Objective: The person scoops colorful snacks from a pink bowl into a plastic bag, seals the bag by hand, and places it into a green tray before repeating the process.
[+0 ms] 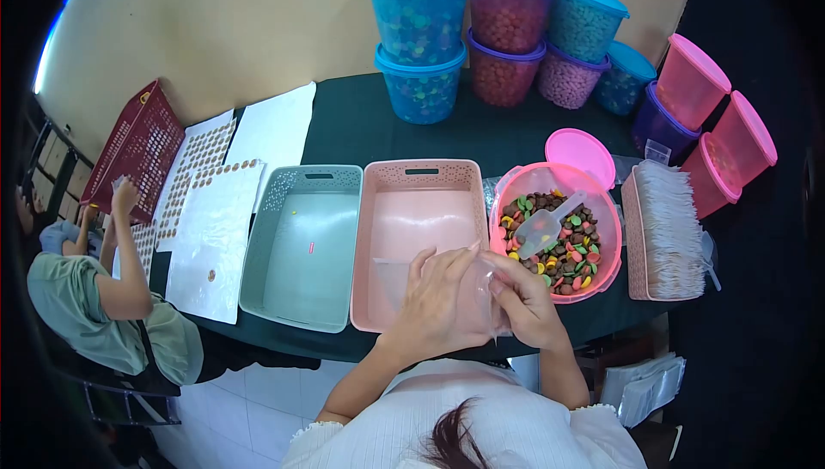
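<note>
Table (339,130): dark green, across mid-frame.
Trays: green tray (309,211) left of centre, pink tray (421,211) central.
Tub (514,184): right of centre, holding coloured pieces (567,271).
Person's left hand (438,301): lower centre, fingers extended against the bag; cannot tell whether they grip.
Right hand (528,306): thumb and fingers pinching the bag.
Bag (481,293): clear, lower centre, between the hands.
Scoop (546,228): on the pieces.

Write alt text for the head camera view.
Left hand and right hand handle a clear plastic bag near a rectangular pink plastic basket. Beside it, a round pink tub holds multicoloured pieces and a translucent plastic scoop.
</note>
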The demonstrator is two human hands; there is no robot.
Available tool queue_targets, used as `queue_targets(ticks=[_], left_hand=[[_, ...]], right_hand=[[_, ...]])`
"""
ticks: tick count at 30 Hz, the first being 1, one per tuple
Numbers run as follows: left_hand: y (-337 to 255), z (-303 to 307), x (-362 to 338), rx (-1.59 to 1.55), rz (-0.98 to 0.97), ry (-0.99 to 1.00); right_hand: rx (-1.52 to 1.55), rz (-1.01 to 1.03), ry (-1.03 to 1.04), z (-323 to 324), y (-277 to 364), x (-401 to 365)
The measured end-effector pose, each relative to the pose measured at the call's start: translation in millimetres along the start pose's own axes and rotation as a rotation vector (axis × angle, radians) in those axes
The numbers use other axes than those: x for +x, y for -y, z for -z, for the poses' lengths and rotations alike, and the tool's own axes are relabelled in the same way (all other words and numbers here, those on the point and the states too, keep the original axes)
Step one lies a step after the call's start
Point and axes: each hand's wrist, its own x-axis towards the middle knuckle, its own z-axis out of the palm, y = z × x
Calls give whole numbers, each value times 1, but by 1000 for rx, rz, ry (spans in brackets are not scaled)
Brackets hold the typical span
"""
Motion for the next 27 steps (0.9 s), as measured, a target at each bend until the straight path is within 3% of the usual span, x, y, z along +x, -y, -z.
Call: queue_targets(ticks=[3,5,7,9,11,16,17,19,21,23,24,26,27], left_hand=[[3,-4,-8,39,63,4],[3,-7,-10,44,72,-3],[6,-14,-14,40,81,-73],[6,-17,-14,45,85,-82],[10,-21,-16,45,87,-94],[25,-45,-34,-136,-79,-384],[29,-45,-36,-142,-79,-392],[36,-41,-41,-165,44,-393],[35,-36,-36,-184,21,-363],[29,-31,-31,-206,-8,-329],[25,-28,-27,-175,6,-261],[24,-28,-23,-143,13,-205],[26,-30,-27,-201,34,-201]], right_hand=[[-233,72,-200,1,8,-5],[-636,511,-381,4,7,-7],[-723,415,-311,-4,12,-15],[-1026,387,-129,-10,10,-20],[-1024,354,-135,-5,8,-24],[-465,129,154,17,24,-22],[-474,129,157,26,26,-18],[-337,136,-66,53,29,-5],[-869,383,-100,86,25,30],[-1226,364,63,118,1,57],[-1227,366,58,128,-13,63],[-1593,113,441,142,-28,76],[-1600,119,443,145,-25,79]])
